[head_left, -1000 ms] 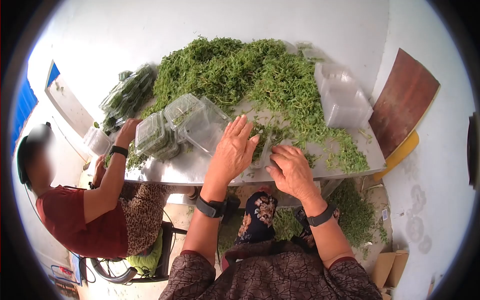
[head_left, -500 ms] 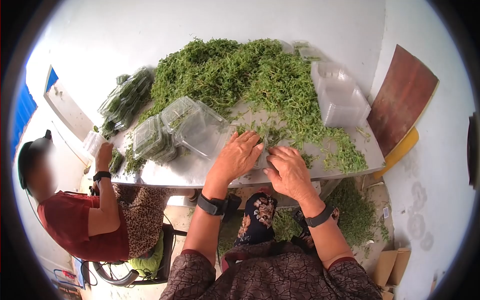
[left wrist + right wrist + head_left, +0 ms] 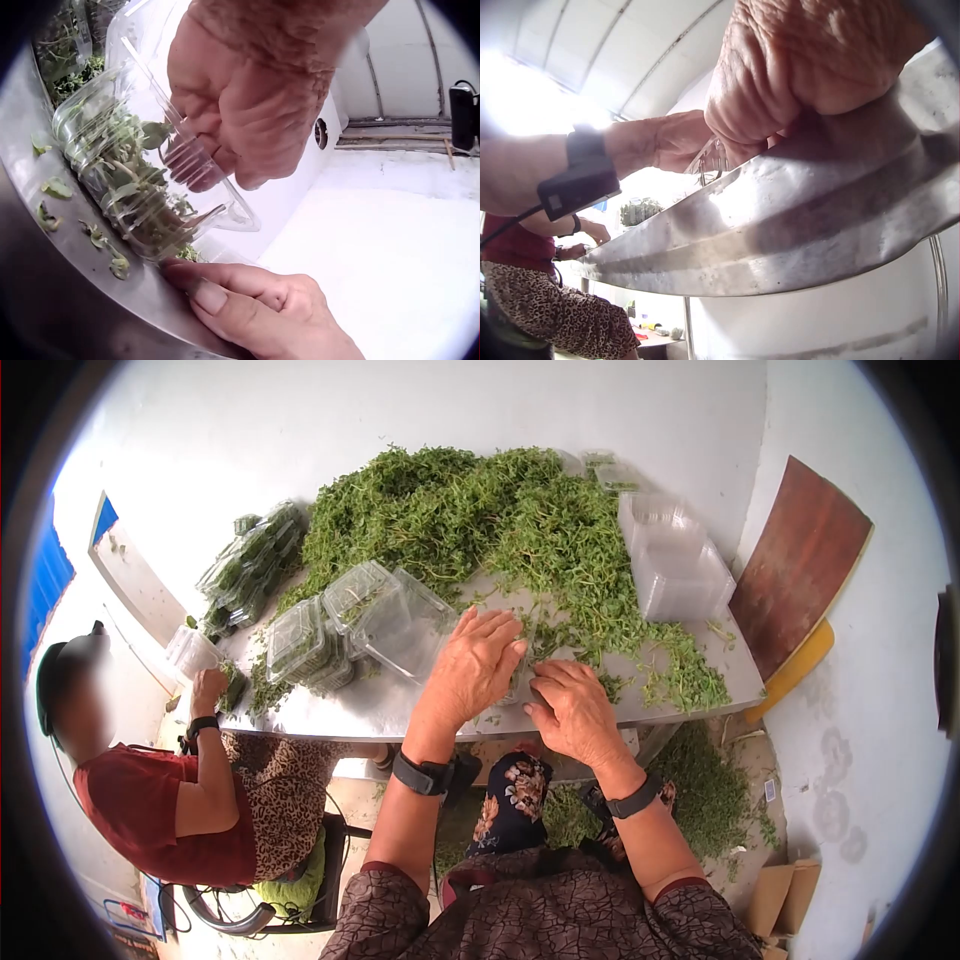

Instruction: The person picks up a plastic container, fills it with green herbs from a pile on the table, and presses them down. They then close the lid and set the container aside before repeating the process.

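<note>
A clear plastic clamshell box (image 3: 120, 161) filled with leafy green sprigs sits at the table's near edge. My left hand (image 3: 470, 672) is over it, and in the left wrist view its fingertips reach in behind the clear lid (image 3: 240, 212), close against the greens. Across from it, my right hand (image 3: 575, 710) holds the box's corner, with thumb (image 3: 211, 298) and forefinger together at the rim. In the right wrist view the right hand's fingers are mostly hidden behind the table edge.
A big heap of greens (image 3: 430, 500) covers the back of the table. Filled boxes (image 3: 298, 640) and an open box (image 3: 405, 625) stand to the left, nested boxes (image 3: 680, 565) to the right. Another person (image 3: 165, 800) sits at the left.
My left hand has come down toward the box and its fingers have lowered; my right hand has barely moved. The other person has drawn a hand back from the table toward a clear box.
</note>
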The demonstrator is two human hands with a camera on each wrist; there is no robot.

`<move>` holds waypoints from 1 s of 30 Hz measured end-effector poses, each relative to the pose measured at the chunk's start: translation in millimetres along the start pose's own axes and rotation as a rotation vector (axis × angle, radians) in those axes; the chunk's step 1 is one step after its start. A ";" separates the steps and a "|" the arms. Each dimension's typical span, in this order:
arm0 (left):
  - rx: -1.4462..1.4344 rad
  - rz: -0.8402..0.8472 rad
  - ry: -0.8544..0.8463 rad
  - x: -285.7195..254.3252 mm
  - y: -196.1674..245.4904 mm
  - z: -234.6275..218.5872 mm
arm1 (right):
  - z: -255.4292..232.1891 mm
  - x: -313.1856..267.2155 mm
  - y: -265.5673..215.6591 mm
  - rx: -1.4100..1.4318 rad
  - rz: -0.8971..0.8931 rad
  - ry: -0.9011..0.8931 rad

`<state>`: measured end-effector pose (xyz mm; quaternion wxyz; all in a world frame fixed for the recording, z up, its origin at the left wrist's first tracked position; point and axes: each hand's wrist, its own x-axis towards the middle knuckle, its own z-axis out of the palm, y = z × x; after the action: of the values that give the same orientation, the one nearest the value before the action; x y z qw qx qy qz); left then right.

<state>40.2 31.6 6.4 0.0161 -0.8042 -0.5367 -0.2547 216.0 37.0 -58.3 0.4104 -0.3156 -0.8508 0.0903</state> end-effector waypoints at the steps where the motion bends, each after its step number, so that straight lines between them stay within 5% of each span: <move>1: 0.045 0.097 0.101 1.1 0.0 2.2 | 0.0 0.1 -0.3 -0.001 -0.006 0.012; 5: 0.104 0.153 0.033 5.8 1.7 7.9 | 0.2 -0.1 -0.3 0.000 -0.006 0.022; 10: 0.186 -0.049 -0.122 7.3 -7.4 14.7 | 1.8 -0.5 1.1 0.002 -0.011 0.022; 30: 0.045 0.028 0.011 -0.2 -5.9 15.8 | 1.6 -1.3 0.9 -0.021 -0.013 0.018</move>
<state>41.2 38.7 -8.9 0.0407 -0.8098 -0.5308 -0.2468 215.8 37.1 -60.5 0.4151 -0.3151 -0.8501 0.0760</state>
